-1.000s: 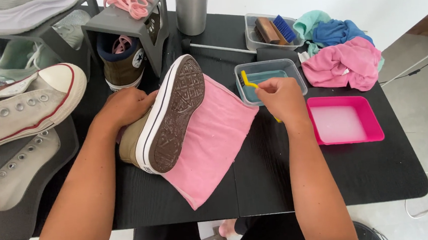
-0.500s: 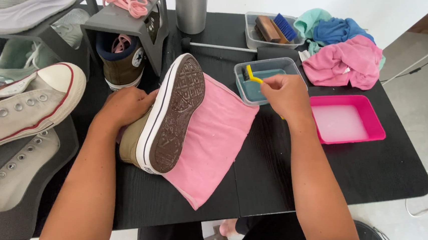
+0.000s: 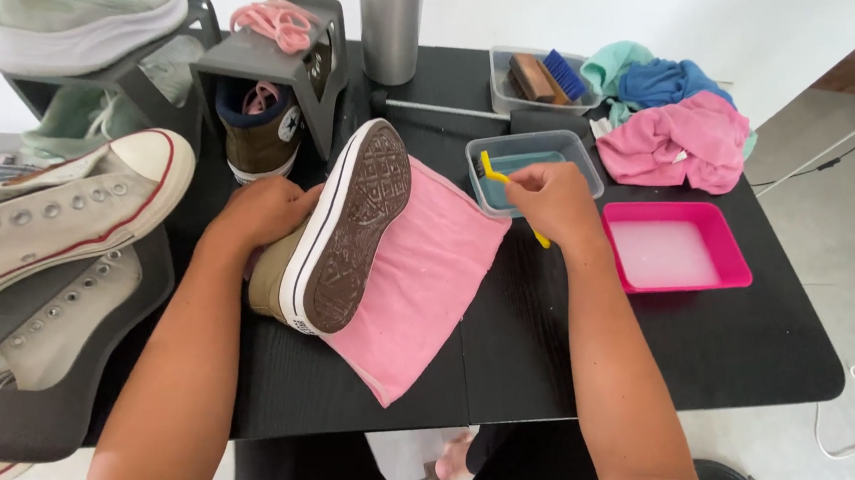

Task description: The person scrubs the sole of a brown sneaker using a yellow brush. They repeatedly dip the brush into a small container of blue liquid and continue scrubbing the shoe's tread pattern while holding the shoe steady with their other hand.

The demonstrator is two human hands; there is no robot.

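Left hand grips one olive canvas sneaker, ribbed brown sole up, on pink cloth. Right hand pinches yellow plastic brush over clear tub.

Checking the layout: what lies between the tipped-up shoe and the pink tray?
In the head view, the pink cloth under the shoe, then bare black table, crossed by the right hand, before the tray.

Olive sneaker w/ brown sole, white edge; pink cloth; yellow brush; magenta tray; black table.
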